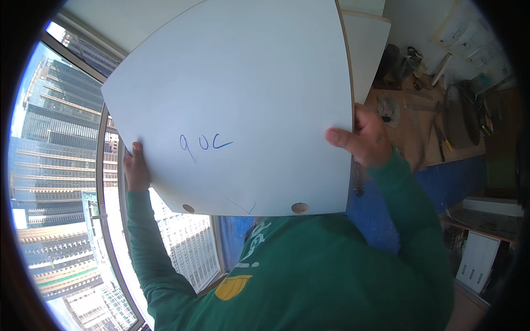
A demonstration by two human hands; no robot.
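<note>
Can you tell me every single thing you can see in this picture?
Big white board: one, white, held up in the middle
Round holes: two, brownish, near the board's bottom edge
Pen marks: several, blue, on the board's face
Second board: one, white, behind the big one, upper right
Window frame: one, greyish, left side
Buildings: several, grey-blue and white, outside
Wall papers: several, pale, upper right
Round tub: one, dark, right
Tool: one, partly yellow, by the tub
Other clutter: too blurred to count, mixed, right
Shirt: one, green, bottom
Left hand: one, bare, gripping the board's left edge
Right hand: one, bare, gripping its right edge
</note>
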